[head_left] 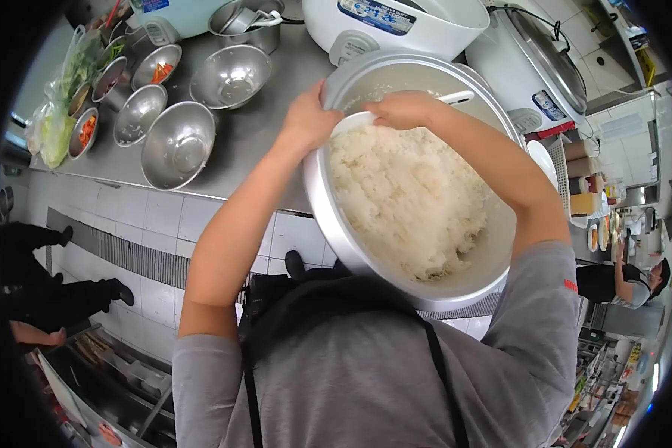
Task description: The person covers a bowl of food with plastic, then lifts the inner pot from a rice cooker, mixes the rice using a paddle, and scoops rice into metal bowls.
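A large silver rice pot [323,213] with cooked white rice [411,198] in it is tilted at the counter's front edge, in front of my body. My left hand [310,118] grips its upper left rim, with the thumb on the inner side. Inside the top of the pot, my right hand [407,110] is closed around a white rice paddle [456,98]. The paddle's handle sticks out to the right, and its white blade shows at the left beside my left thumb, against the rice. My fingers hide the paddle's middle.
Several steel bowls, among them an empty-looking one [179,145], stand on the steel counter [265,142] at left. Behind the pot are a white rice cooker [396,30] and another lidded cooker [526,67]. A bagged green vegetable [56,134] lies far left. Co-workers [623,284] stand at both sides.
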Motion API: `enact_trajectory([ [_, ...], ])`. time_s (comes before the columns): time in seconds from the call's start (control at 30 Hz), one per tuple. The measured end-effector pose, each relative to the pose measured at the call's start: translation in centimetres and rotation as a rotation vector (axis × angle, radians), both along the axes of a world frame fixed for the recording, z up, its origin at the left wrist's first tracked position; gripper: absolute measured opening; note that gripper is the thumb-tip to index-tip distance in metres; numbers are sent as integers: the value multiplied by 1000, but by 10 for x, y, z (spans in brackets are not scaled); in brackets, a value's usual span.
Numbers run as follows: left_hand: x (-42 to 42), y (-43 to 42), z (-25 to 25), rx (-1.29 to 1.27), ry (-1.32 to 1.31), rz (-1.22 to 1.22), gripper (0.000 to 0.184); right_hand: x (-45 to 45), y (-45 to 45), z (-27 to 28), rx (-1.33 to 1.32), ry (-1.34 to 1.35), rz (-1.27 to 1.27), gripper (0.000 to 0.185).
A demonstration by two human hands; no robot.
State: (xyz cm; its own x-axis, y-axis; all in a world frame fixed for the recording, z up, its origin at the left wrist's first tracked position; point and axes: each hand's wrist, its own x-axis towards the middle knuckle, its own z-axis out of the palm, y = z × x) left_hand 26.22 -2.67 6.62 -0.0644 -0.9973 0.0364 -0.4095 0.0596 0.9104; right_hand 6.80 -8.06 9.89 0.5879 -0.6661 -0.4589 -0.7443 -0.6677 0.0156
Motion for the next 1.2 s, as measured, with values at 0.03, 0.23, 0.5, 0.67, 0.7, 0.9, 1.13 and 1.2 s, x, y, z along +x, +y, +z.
enact_trajectory([
  [0.03,0,-2,-2,-13,6,5,61,6,11,6,-26,-7,146,21],
  [0.23,1,-1,2,-30,-39,49,58,5,80,29,54,76,226,29],
  [0.5,-13,8,22,-25,-404,132,54,-82,122,47,65,92,40,23],
  [0.67,-27,13,23,15,-707,189,52,-108,-6,-5,-372,-119,-118,36],
  [0.7,-27,13,26,40,-693,178,52,-108,-13,-27,-270,-293,-217,36],
  [0.9,-25,12,18,-24,-649,203,37,-34,23,-15,217,-146,-250,41],
  [1.13,-22,4,16,-44,-640,199,47,-63,86,9,-24,-125,87,22],
  [1.2,-23,6,18,-25,-626,187,48,-71,113,19,22,-5,171,20],
])
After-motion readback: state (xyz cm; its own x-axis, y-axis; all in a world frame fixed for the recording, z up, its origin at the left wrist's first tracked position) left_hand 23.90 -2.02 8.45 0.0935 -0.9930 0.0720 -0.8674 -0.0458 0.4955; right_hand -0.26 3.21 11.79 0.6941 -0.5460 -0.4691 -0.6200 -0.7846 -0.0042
